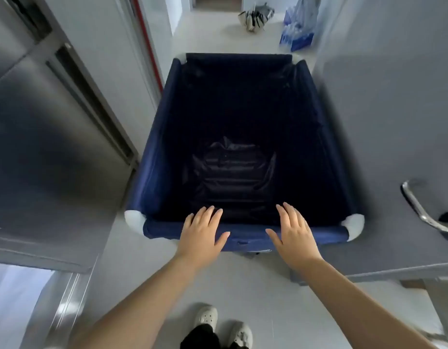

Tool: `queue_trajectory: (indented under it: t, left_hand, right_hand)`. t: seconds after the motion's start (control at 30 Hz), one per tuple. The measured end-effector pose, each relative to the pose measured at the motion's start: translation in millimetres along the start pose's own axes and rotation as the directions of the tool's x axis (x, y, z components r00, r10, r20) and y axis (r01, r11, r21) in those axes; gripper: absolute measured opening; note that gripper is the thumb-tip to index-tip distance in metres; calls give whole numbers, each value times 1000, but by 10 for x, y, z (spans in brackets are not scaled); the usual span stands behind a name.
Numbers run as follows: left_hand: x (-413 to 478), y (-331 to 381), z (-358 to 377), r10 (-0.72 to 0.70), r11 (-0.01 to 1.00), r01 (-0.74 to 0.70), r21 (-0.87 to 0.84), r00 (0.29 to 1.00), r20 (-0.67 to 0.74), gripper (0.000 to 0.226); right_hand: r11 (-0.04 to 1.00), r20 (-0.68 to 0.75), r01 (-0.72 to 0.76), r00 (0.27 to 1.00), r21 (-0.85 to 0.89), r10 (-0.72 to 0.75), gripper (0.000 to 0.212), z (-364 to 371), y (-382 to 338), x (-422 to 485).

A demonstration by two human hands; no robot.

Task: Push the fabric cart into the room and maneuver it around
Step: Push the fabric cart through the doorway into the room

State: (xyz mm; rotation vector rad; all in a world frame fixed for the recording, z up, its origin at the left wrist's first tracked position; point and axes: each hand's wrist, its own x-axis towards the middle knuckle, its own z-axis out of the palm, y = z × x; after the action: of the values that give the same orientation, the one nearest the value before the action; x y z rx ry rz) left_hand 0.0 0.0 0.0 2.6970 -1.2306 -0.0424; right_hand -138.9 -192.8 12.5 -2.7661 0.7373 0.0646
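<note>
A deep navy fabric cart point(157, 157) with white corner caps stands right in front of me in a narrow passage. Dark crumpled fabric lies at its bottom. My left hand point(201, 231) rests flat on the cart's near rim, fingers spread and reaching over the edge. My right hand point(294, 231) lies on the same rim a little to the right, fingers also spread. Neither hand is curled around the rim.
A grey door point(384, 137) with a metal lever handle point(419, 210) stands close on the right. Grey metal panels point(49, 137) line the left. Ahead on the pale floor sit a striped bag point(255, 18) and blue water-bottle packs point(297, 34).
</note>
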Motion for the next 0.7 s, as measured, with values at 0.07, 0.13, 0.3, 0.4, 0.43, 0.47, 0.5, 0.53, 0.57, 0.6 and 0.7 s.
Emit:
queue_trajectory:
  t: [0.07,0.13,0.3,0.4,0.43,0.47,0.5,0.53,0.57,0.6,0.7]
  left_hand:
    - [-23,-27,136,-32,999,32,6,999,28,53]
    - [-87,-82,277,-31,998,31,53,1000,6,50]
    - [-53,-122,454,14,985,5,174,994,-107,47]
    - [-1,-94,496,12,982,8,189,994,-106,46]
    - [21,-98,505,15,981,7,195,994,-108,45]
    - [51,-105,508,15,979,8,202,994,-110,45]
    - [87,-114,504,14,978,9,207,994,-109,45]
    - [135,-124,499,12,978,10,208,994,-105,45]
    - [185,-135,490,9,977,11,212,996,-94,45]
    - [241,-145,478,7,977,11,215,997,-83,45]
    - [441,-209,455,7,978,7,209,998,-67,45]
  right_hand:
    - [999,31,-36,999,6,36,64,108,79,-39]
    - [998,42,-35,998,-42,37,60,190,157,-103]
    - [993,-8,-8,1000,-122,7,54,258,219,-91]
    - [987,-17,-10,1000,-163,8,50,292,249,-29]
    - [985,-21,-8,1000,-170,5,50,299,258,-4]
    - [986,-17,-14,1000,-167,11,49,295,262,24]
    - [987,-18,-18,1000,-161,15,49,297,273,60]
    - [989,0,-20,1000,-146,20,49,277,274,104]
    - [989,8,-26,1000,-149,28,50,274,282,156]
    - [988,11,-29,999,-153,31,50,269,286,212]
    - [988,11,-39,999,-151,41,51,248,282,413]
